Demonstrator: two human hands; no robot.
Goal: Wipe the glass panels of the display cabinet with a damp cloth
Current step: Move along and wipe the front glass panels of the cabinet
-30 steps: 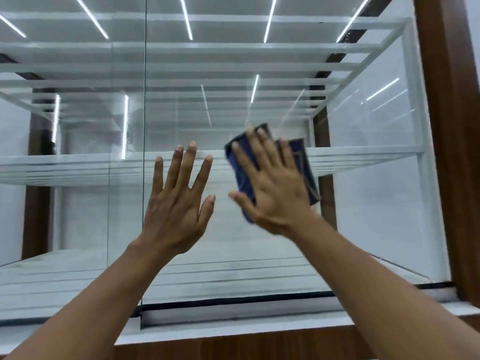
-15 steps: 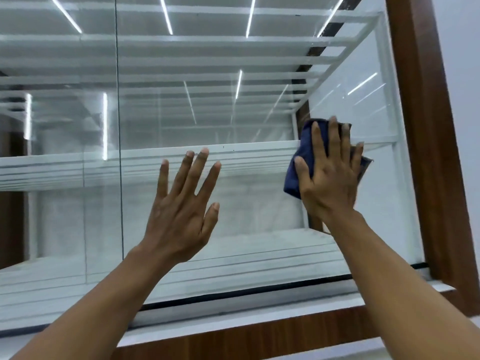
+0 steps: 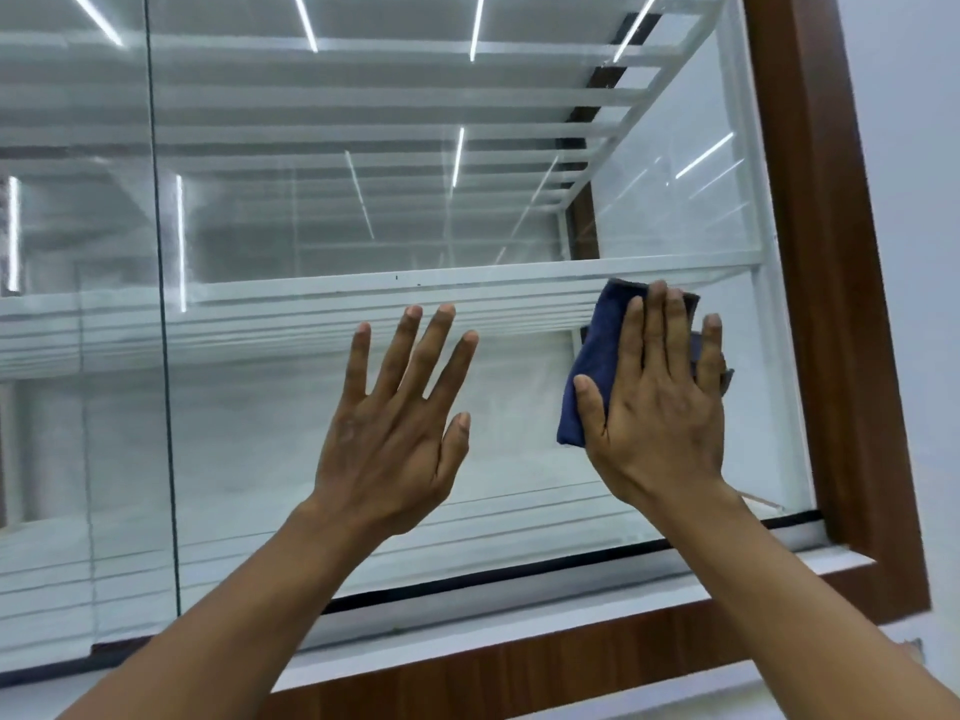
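1. Glass panel (image 3: 322,220): the cabinet's large clear front, filling most of the view. We note faint streaks and strip-light reflections (image 3: 459,155) across it.

2. Cloth (image 3: 605,335): dark blue and folded, flat against the right part of the panel. It sits level with the front edge of the white shelf (image 3: 363,293) behind the glass, near the wooden frame (image 3: 826,304) but apart from it.

3. Right hand (image 3: 660,413): laid flat on the cloth, fingers straight and close together, thumb out to the side. It presses the cloth to the glass rather than gripping it. The hand covers most of the cloth, so we see only its left side, its top edge and a strip at the right.

4. Left hand (image 3: 395,439): raised beside the right one, fingers straight and fanned wide, holding nothing. We cannot tell whether the palm touches the glass.

5. Surroundings:
- A vertical seam (image 3: 162,314) at the left, where this panel meets the next.
- A black strip (image 3: 467,582) along the panel's bottom edge.
- A white ledge (image 3: 519,615) under the strip.
- The brown frame, running up the right side and along the bottom.
- A pale wall (image 3: 914,148) beyond the frame.

6. Obstructions: the left forearm (image 3: 234,615) and right forearm (image 3: 779,589) cross the lower panel. They hide parts of the strip and ledge.
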